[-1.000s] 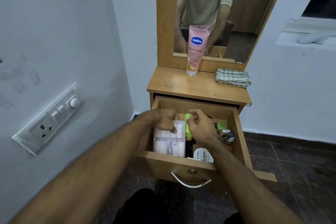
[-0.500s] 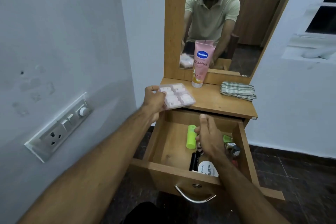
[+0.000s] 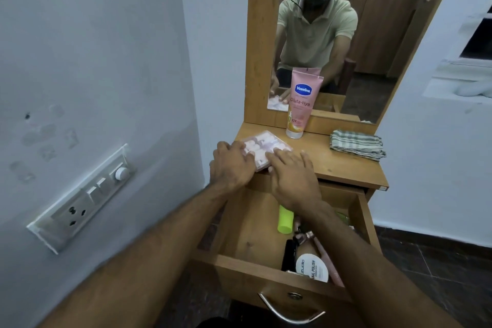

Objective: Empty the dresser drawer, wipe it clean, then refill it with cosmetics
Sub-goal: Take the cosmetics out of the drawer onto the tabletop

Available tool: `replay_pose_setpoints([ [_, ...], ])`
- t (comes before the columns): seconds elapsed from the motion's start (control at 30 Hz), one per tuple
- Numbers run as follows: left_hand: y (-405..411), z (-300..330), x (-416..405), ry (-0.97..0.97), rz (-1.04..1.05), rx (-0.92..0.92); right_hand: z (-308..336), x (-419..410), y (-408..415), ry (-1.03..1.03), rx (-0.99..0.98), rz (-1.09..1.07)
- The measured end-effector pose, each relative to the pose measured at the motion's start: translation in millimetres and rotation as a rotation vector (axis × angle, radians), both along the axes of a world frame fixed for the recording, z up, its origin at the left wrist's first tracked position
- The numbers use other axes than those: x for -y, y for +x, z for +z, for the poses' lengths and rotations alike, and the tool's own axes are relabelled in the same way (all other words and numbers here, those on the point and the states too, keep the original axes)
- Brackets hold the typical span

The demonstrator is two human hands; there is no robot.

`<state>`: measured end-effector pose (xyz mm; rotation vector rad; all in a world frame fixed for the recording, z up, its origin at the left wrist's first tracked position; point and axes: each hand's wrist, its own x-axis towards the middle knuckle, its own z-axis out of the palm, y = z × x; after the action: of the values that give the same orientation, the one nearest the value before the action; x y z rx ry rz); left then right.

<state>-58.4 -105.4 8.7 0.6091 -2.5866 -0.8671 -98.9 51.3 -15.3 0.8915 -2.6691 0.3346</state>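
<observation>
The wooden dresser drawer (image 3: 241, 265) stands pulled open below me. A clear pink compartment box (image 3: 266, 146) lies on the left of the dresser top (image 3: 343, 170). My left hand (image 3: 231, 165) grips its left edge and my right hand (image 3: 292, 181) rests flat on its near right corner. Inside the drawer lie a lime green tube (image 3: 285, 220), a white round nail polish remover tub (image 3: 312, 270), a black item (image 3: 288, 255) and a pink stick (image 3: 326, 258). My right forearm covers the drawer's right side.
A pink Vaseline lotion tube (image 3: 300, 104) stands upright against the mirror (image 3: 367, 48). A folded checked cloth (image 3: 356, 144) lies on the right of the top. A switch panel (image 3: 80, 200) is on the left wall. The drawer's metal handle (image 3: 290, 313) juts toward me.
My left hand lifted the pink compartment box out of the drawer and set it on the dresser top. My right hand rose from the drawer onto the box.
</observation>
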Motion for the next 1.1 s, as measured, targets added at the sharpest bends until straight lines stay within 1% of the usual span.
replay_pose_setpoints([
  [0.07, -1.1, -2.7, 6.0, -0.227, -0.061, 0.023, 6.3, 3.6, -9.8, 0.074, 0.066, 0.003],
  [0.13, -4.6, -7.9, 13.1, -0.361, -0.183, 0.038, 12.7, 8.4, -17.3, 0.127, 0.131, -0.009],
  [0.23, -8.9, -10.5, 21.6, -0.446, -0.291, 0.06, 19.6, 16.5, -30.1, 0.133, 0.183, -0.013],
  [0.33, -9.1, -5.0, 20.8, -0.524, -0.292, 0.021, 34.8, 23.1, -42.6, 0.027, 0.324, -0.012],
  [0.4, -10.4, -2.5, 21.4, -0.538, -0.305, 0.007, 40.7, 25.1, -48.5, 0.049, 0.392, -0.012],
  [0.5, -14.5, -1.1, 25.9, -0.494, -0.316, 0.03, 33.9, 27.2, -52.3, 0.063, 0.345, -0.004],
  [0.57, -17.1, -0.9, 26.5, -0.49, -0.312, 0.06, 26.5, 30.8, -54.9, 0.019, 0.302, -0.016],
  [0.67, -22.1, 0.5, 25.7, -0.517, -0.316, 0.159, 26.3, 36.9, -58.2, -0.074, 0.239, -0.083],
  [0.77, -29.0, 4.8, 26.7, -0.504, -0.319, 0.234, 31.5, 40.3, -60.3, -0.176, 0.244, -0.175],
  [0.83, -32.6, 8.4, 26.2, -0.493, -0.32, 0.253, 32.8, 42.8, -61.2, -0.177, 0.243, -0.203],
  [0.9, -34.1, 12.3, 25.3, -0.505, -0.333, 0.276, 31.9, 43.3, -59.6, -0.204, 0.285, -0.206],
  [0.97, -34.8, 15.5, 26.6, -0.504, -0.356, 0.311, 30.1, 38.0, -51.5, -0.317, 0.345, -0.148],
  [1.03, -31.8, 15.3, 28.1, -0.516, -0.357, 0.323, 29.3, 25.1, -32.7, -0.472, 0.308, -0.081],
  [1.1, -21.9, 11.3, 23.3, -0.532, -0.305, 0.174, 23.1, 6.4, -8.1, -0.606, 0.244, -0.094],
])
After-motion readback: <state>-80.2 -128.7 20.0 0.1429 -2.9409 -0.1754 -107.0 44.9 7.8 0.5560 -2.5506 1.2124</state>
